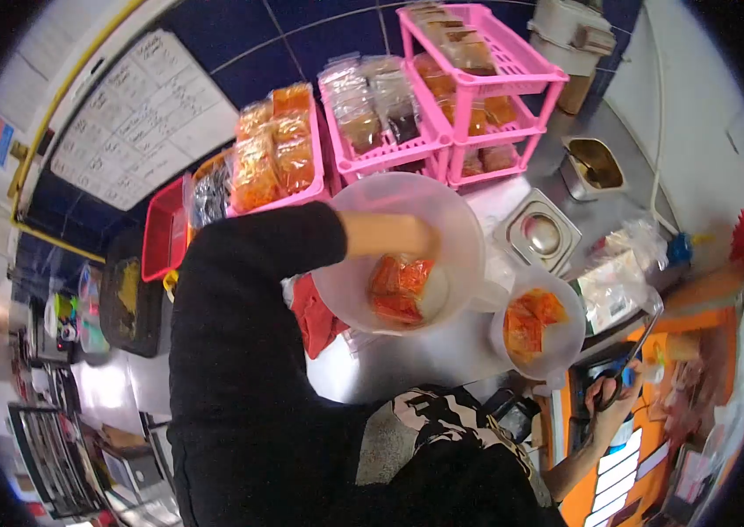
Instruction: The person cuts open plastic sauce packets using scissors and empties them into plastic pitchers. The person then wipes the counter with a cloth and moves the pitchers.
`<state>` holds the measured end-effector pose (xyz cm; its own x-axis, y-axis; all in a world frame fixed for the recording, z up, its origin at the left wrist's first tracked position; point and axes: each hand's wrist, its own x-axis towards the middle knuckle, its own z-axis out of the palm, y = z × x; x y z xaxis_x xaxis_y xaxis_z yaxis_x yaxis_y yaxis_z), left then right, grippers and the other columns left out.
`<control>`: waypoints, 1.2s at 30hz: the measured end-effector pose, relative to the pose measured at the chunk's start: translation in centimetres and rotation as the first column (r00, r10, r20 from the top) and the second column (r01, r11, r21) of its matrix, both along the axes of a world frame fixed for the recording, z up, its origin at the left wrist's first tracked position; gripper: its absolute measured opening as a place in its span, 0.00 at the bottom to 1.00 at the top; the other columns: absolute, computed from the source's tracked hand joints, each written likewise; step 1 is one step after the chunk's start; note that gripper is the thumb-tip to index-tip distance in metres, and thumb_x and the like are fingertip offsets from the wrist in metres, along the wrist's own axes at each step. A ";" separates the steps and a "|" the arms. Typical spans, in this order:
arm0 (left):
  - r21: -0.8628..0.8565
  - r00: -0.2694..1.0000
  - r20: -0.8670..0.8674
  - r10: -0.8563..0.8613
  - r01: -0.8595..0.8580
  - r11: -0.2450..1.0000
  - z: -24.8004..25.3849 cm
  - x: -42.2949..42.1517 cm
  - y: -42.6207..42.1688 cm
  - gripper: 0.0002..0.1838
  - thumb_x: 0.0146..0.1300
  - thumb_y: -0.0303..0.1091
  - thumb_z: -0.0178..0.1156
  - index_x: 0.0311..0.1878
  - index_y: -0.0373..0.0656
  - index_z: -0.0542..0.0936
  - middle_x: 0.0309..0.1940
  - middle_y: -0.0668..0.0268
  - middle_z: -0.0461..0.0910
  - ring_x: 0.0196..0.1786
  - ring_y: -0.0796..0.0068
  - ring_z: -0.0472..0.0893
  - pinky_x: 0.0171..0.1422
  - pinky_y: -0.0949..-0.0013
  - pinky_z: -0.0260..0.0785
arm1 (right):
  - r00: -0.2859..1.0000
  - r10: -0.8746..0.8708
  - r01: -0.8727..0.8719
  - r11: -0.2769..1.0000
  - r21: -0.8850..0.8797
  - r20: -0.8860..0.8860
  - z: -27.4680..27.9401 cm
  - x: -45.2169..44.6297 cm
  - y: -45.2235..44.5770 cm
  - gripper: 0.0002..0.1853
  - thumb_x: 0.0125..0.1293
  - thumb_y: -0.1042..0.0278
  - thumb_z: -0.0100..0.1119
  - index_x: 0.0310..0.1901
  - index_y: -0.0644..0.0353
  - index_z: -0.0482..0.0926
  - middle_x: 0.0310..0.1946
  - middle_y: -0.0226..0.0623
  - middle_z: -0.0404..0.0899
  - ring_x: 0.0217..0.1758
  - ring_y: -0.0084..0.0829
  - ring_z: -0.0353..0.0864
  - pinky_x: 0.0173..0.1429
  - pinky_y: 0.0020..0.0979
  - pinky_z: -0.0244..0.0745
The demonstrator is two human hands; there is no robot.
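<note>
My left hand (407, 239), in a black sleeve, reaches down inside a large translucent plastic jug (337, 290). Several clear packets of orange-red sauce (400, 285) lie at the bottom, just under the hand. Its fingers are blurred and partly hidden, so their grip is unclear. Off to the lower right, my right hand (613, 400) is closed around the handles of a pair of scissors (641, 338), blades pointing up and away. Between the hands stands a smaller translucent jug (569, 351) with orange pieces or packets (530, 323) inside.
Pink baskets (394, 158) of filled packets line the tiled wall, with a pink tiered rack (508, 83) beside them. Right of the large jug sit a metal lid (540, 233) and a steel container (596, 167) with a utensil. A red cloth (315, 321) lies at left.
</note>
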<state>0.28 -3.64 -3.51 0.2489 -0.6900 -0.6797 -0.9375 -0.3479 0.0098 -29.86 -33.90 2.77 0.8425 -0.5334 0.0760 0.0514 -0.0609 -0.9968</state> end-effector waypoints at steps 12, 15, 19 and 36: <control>-0.155 0.849 0.128 -0.512 0.527 0.835 -9.4 -1.1 -1.3 0.09 0.46 0.32 0.61 0.32 0.41 0.81 0.34 0.58 0.80 0.38 0.56 0.80 0.40 0.58 0.73 | 0.975 -0.068 0.051 0.995 -0.083 -0.213 -0.1 1.8 0.5 0.20 0.61 0.59 0.58 0.48 0.52 0.59 0.13 0.27 0.65 0.11 0.18 0.63 0.11 0.16 0.50; -0.197 0.864 0.156 -0.480 0.503 0.842 -10.1 -1.3 -1.1 0.08 0.44 0.33 0.62 0.28 0.42 0.82 0.31 0.57 0.81 0.36 0.55 0.80 0.38 0.59 0.73 | 0.992 0.013 -0.026 0.994 -0.103 -0.125 -0.5 2.1 0.4 0.18 0.64 0.60 0.55 0.50 0.50 0.60 0.14 0.27 0.66 0.10 0.17 0.63 0.11 0.16 0.48; -0.263 0.894 0.162 -0.417 0.446 0.855 -11.2 -1.4 -0.7 0.07 0.43 0.33 0.62 0.27 0.42 0.83 0.30 0.57 0.81 0.35 0.55 0.81 0.37 0.59 0.72 | 0.986 -0.007 -0.001 0.999 -0.051 -0.164 0.2 2.0 1.1 0.20 0.61 0.62 0.58 0.48 0.51 0.58 0.13 0.27 0.66 0.11 0.16 0.62 0.12 0.15 0.48; -0.530 0.897 -0.419 0.140 -0.367 0.764 12.8 -4.3 5.6 0.11 0.50 0.25 0.61 0.37 0.37 0.72 0.28 0.58 0.74 0.35 0.65 0.75 0.43 0.65 0.68 | 0.946 0.288 -0.318 0.914 0.254 0.149 2.6 2.6 8.1 0.40 0.35 0.37 0.72 0.39 0.62 0.65 0.17 0.31 0.69 0.11 0.21 0.67 0.13 0.19 0.58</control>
<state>-3.97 1.93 9.27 0.3098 -0.9202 -0.2393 -0.7108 -0.3913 0.5845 -27.24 -25.84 5.40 0.9617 -0.2667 0.0629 0.1310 0.2458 -0.9604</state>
